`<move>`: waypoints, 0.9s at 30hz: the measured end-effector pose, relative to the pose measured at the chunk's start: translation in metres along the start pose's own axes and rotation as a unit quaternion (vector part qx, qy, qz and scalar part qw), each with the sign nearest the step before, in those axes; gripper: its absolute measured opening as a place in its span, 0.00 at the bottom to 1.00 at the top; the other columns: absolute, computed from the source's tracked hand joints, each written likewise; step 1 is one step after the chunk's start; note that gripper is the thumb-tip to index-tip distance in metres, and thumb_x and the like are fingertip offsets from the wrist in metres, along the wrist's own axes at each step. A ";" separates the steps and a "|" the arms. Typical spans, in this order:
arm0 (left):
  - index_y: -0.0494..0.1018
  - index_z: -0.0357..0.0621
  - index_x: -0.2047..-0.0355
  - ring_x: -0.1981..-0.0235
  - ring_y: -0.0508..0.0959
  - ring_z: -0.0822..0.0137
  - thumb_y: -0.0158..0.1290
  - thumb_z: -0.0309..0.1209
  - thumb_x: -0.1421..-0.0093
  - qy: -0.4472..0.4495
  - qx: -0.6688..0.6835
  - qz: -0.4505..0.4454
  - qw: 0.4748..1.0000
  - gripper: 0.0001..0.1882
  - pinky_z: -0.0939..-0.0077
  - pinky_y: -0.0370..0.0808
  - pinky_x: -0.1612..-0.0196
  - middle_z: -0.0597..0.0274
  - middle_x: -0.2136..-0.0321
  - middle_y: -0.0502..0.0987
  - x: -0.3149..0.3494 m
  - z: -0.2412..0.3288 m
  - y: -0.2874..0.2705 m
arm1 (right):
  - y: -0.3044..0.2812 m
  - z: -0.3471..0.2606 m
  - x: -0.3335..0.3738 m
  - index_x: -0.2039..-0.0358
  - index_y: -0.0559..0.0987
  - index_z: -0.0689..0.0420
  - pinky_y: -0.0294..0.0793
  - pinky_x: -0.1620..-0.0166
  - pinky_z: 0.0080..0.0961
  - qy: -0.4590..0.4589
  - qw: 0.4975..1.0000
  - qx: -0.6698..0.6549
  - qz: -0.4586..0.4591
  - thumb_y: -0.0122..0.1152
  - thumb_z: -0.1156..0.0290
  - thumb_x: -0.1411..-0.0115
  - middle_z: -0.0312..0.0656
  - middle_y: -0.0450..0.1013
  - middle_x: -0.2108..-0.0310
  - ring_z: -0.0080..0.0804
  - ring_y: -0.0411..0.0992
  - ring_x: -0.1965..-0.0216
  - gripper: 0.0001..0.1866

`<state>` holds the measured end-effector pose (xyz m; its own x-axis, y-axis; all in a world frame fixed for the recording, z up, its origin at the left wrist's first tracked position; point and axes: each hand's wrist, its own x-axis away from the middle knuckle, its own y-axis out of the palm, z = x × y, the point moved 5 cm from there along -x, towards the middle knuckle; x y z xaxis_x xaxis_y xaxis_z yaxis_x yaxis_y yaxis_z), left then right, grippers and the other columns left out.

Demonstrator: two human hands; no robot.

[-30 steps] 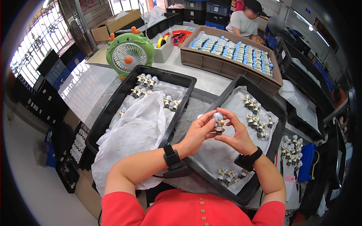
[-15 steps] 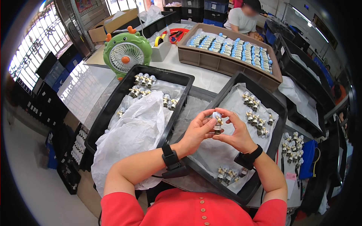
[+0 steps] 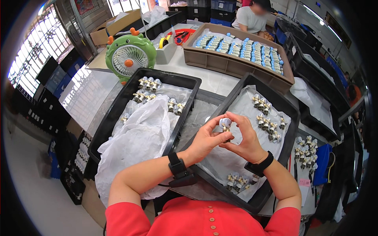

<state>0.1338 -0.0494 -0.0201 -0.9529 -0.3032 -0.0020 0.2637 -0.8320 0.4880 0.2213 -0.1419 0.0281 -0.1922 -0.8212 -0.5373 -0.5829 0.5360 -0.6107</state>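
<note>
Left hand [image 3: 204, 140] and right hand [image 3: 245, 139] pinch one figurine [image 3: 225, 126] – two black trays [image 3: 185, 80] below

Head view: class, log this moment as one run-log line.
left hand: grips small figurine | right hand: grips same figurine | position: above right black tray | left black tray: untouched
</note>
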 end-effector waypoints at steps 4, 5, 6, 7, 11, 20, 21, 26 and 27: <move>0.55 0.45 0.39 0.56 0.76 0.63 0.47 0.33 0.37 -0.014 0.082 -0.053 0.995 0.26 0.70 0.75 0.55 0.58 0.47 0.66 0.001 0.008 0.009 | -0.003 -0.002 0.001 0.41 0.61 0.55 0.67 0.50 0.30 0.036 0.999 -0.029 0.011 0.75 0.71 0.63 0.42 0.67 0.51 0.38 0.66 0.52 0.47; 0.55 0.46 0.39 0.55 0.75 0.62 0.45 0.34 0.36 -0.020 0.095 -0.067 0.993 0.26 0.69 0.75 0.55 0.57 0.47 0.66 0.000 0.008 0.009 | -0.002 -0.001 0.002 0.41 0.60 0.55 0.68 0.51 0.30 0.038 0.998 -0.040 0.011 0.75 0.71 0.63 0.42 0.67 0.51 0.37 0.66 0.52 0.48; 0.54 0.46 0.39 0.55 0.75 0.61 0.43 0.35 0.35 -0.025 0.109 -0.082 0.990 0.25 0.68 0.74 0.54 0.57 0.46 0.65 0.000 0.008 0.010 | -0.002 0.000 0.003 0.40 0.60 0.55 0.68 0.51 0.29 0.040 0.998 -0.052 0.011 0.75 0.71 0.63 0.41 0.67 0.51 0.36 0.66 0.53 0.49; 0.54 0.47 0.39 0.54 0.75 0.59 0.41 0.36 0.35 -0.031 0.122 -0.096 0.987 0.25 0.67 0.74 0.53 0.56 0.46 0.65 0.000 0.008 0.010 | -0.001 0.001 0.003 0.40 0.59 0.54 0.68 0.51 0.29 0.043 0.997 -0.063 0.012 0.75 0.70 0.63 0.41 0.68 0.52 0.35 0.66 0.53 0.49; 0.52 0.45 0.38 0.53 0.74 0.57 0.39 0.38 0.34 -0.041 0.121 -0.090 0.988 0.26 0.66 0.73 0.52 0.54 0.44 0.63 0.001 0.011 0.012 | -0.003 0.002 0.003 0.38 0.57 0.54 0.68 0.51 0.29 0.058 0.995 -0.082 0.014 0.75 0.69 0.63 0.42 0.67 0.51 0.34 0.67 0.53 0.51; 0.54 0.43 0.40 0.53 0.73 0.55 0.37 0.41 0.33 -0.035 0.114 -0.075 0.990 0.24 0.64 0.73 0.52 0.55 0.46 0.64 -0.001 0.006 0.008 | -0.001 0.007 0.003 0.38 0.56 0.53 0.67 0.49 0.30 0.086 0.989 -0.118 -0.001 0.75 0.69 0.62 0.43 0.67 0.51 0.37 0.66 0.51 0.51; 0.55 0.43 0.42 0.53 0.74 0.55 0.37 0.40 0.33 -0.036 0.105 -0.052 0.992 0.23 0.63 0.73 0.52 0.56 0.47 0.65 0.000 0.001 0.004 | -0.001 0.005 0.003 0.38 0.56 0.53 0.66 0.49 0.31 0.072 0.992 -0.103 0.003 0.75 0.69 0.63 0.43 0.67 0.51 0.38 0.66 0.51 0.51; 0.60 0.42 0.48 0.54 0.74 0.56 0.35 0.43 0.32 -0.045 0.078 -0.030 0.996 0.20 0.64 0.74 0.54 0.58 0.52 0.67 -0.002 -0.007 -0.002 | -0.002 -0.002 0.002 0.39 0.59 0.52 0.63 0.49 0.34 -0.011 0.999 -0.014 0.027 0.75 0.69 0.65 0.41 0.67 0.53 0.40 0.65 0.52 0.50; 0.61 0.42 0.49 0.55 0.74 0.57 0.36 0.44 0.32 -0.040 0.083 -0.028 0.995 0.21 0.65 0.75 0.55 0.58 0.52 0.67 -0.002 -0.007 -0.003 | -0.002 -0.005 0.001 0.40 0.60 0.52 0.63 0.49 0.34 -0.028 0.999 0.000 0.031 0.74 0.69 0.65 0.41 0.67 0.53 0.40 0.65 0.52 0.49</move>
<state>0.1362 -0.0497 -0.0272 -0.9762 -0.2143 0.0324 0.1868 -0.7563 0.6270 0.2186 -0.1453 0.0314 -0.1822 -0.7746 -0.6057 -0.5721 0.5845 -0.5754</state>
